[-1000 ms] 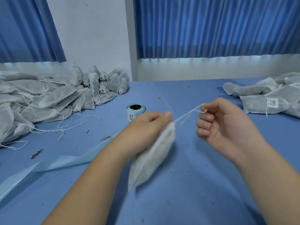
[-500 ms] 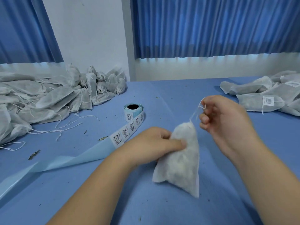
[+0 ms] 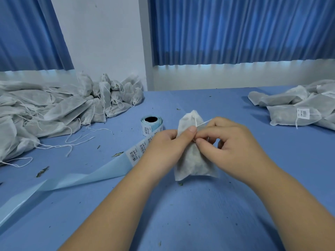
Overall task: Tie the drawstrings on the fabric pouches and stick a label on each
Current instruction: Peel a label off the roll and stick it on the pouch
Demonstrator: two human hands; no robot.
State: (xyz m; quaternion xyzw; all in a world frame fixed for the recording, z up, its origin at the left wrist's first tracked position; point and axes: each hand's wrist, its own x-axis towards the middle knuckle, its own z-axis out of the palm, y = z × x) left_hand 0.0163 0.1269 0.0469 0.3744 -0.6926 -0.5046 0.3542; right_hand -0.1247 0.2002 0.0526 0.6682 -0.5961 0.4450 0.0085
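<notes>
A white fabric pouch (image 3: 194, 163) with dark contents stands upright on the blue table (image 3: 181, 214) in the middle. My left hand (image 3: 166, 147) grips the pouch at its neck, thumb on the front. My right hand (image 3: 233, 147) pinches the white drawstring (image 3: 204, 123), which runs from the pouch's neck across my fingers. A roll of barcode labels (image 3: 152, 124) sits just behind my left hand, and its backing strip (image 3: 72, 180) trails off to the lower left.
A large heap of unlabelled white pouches (image 3: 54, 113) with loose strings fills the left side. A smaller pile of pouches (image 3: 297, 109) at the right carries barcode labels. Bits of dried leaf lie scattered on the table.
The pouch has gone from hanging tilted in the air to standing upright on the table. My right hand has moved in close to my left at the pouch's neck.
</notes>
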